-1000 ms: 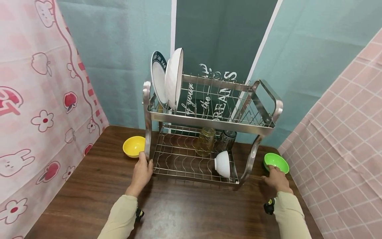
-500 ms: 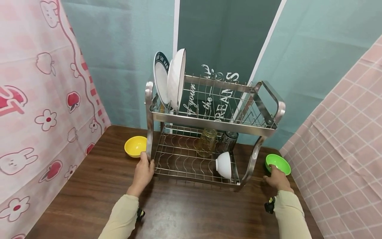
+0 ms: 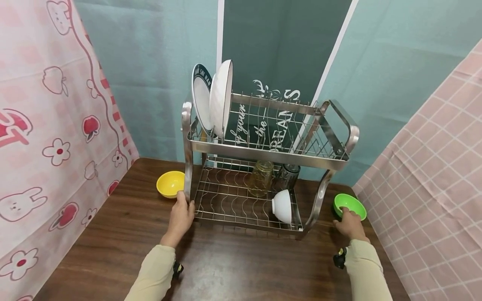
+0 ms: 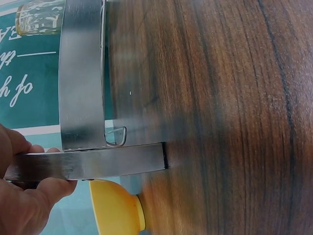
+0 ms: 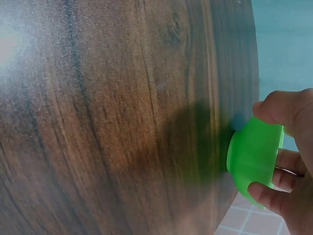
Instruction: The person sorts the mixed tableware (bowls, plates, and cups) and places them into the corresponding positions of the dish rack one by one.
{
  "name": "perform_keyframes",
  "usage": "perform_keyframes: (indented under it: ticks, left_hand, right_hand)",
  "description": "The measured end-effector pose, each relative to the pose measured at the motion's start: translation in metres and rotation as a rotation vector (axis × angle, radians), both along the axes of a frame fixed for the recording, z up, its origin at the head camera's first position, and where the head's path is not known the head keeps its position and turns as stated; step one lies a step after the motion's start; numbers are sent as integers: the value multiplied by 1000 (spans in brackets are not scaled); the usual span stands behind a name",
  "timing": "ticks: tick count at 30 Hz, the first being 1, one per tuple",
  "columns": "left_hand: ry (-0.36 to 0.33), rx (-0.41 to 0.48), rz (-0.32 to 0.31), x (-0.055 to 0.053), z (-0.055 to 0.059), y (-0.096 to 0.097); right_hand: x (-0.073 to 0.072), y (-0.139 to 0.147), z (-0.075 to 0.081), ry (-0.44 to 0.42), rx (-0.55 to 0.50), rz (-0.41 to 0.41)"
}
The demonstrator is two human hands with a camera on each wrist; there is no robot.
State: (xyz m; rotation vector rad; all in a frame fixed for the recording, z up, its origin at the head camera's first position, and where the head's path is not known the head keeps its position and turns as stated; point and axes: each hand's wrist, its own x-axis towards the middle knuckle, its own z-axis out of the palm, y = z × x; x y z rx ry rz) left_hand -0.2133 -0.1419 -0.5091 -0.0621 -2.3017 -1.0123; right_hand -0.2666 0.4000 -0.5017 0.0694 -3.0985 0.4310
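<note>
A two-tier metal dish rack [image 3: 263, 154] stands on the wooden table. My left hand [image 3: 180, 218] grips its front left leg [image 4: 117, 162], fingers on one side of the metal and thumb on the other in the left wrist view. At the far right, my right hand [image 3: 352, 225] holds a small green bowl [image 5: 255, 155] by its rim. The bowl is upright, with its base at the tabletop. Just left of the rack sits a yellow bowl [image 3: 169, 184], close beside my left hand.
A dark-rimmed plate [image 3: 201, 98] and a large white bowl [image 3: 220, 98] lean upright on the upper tier. Below are an amber glass [image 3: 260, 179], a dark glass [image 3: 288, 177] and a tilted small white bowl [image 3: 281, 207]. Cloth hangings [image 3: 433, 175] surround the table.
</note>
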Motion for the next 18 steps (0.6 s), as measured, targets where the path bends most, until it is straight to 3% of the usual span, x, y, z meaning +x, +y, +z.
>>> perform_keyframes:
  ticks: [12, 18]
  left_hand:
    - [17, -1, -3, -1, 2, 0]
    - [7, 0, -5, 0, 2, 0]
  right_hand:
    - [2, -4, -5, 40, 13, -27]
    - [3, -2, -13, 87, 32, -3]
